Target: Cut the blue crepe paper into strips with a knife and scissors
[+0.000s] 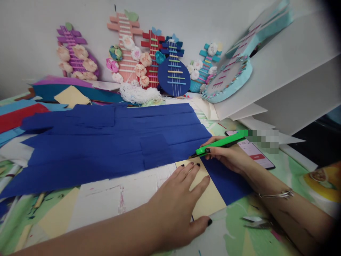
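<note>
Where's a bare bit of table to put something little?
Green tabletop shows between the phone and the yellow thing at right, and between the yellow card and the scissors. It's crowded at the back, with toy guitars and white string, and at the left, with coloured paper.

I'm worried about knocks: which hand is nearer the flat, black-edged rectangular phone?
Right. The right hand, holding the bright green plastic cutter, is just left of the phone; the left hand is farther left, spread over the pale yellow rectangular card.
</note>
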A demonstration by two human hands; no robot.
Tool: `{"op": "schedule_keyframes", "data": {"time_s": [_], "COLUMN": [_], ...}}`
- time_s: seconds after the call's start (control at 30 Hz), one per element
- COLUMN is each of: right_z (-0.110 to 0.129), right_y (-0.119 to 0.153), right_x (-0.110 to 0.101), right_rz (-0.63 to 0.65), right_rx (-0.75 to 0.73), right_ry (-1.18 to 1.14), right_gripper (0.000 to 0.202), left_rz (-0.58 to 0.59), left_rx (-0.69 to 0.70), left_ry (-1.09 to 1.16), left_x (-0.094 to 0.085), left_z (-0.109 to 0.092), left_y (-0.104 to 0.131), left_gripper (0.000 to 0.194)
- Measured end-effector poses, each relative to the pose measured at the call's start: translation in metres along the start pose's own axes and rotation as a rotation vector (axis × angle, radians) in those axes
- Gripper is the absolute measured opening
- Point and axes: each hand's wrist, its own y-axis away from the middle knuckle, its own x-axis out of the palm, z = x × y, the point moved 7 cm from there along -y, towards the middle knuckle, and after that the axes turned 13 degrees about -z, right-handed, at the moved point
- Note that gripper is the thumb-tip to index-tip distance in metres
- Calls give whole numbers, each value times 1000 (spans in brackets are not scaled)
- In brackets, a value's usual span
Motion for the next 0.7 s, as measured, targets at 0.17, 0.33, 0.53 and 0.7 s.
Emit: {"op": "schedule_keyframes", "data": {"time_s": [0.17, 0.33, 0.53, 0.7], "right_z": [0, -1, -1, 0], "right_y": [0, -1, -1, -2], "right_x": [-3, -6, -4, -7], "right_rz": [0, -18, -5, -15], "right_rx": [0, 2, 2, -9], "right_ry": [-8, -10, -17, -17], "right_gripper": [18, 19, 20, 18], "left_rz": [-4, -13, 18, 15], "left_rx": [2, 5, 0, 0], "left_ry": [0, 3, -1, 1], "left_x": [-1, -1, 1, -1], "left_z": [0, 0, 1, 0], "left_y": [1, 1, 0, 0], "left_gripper": [72, 72, 72, 72]}}
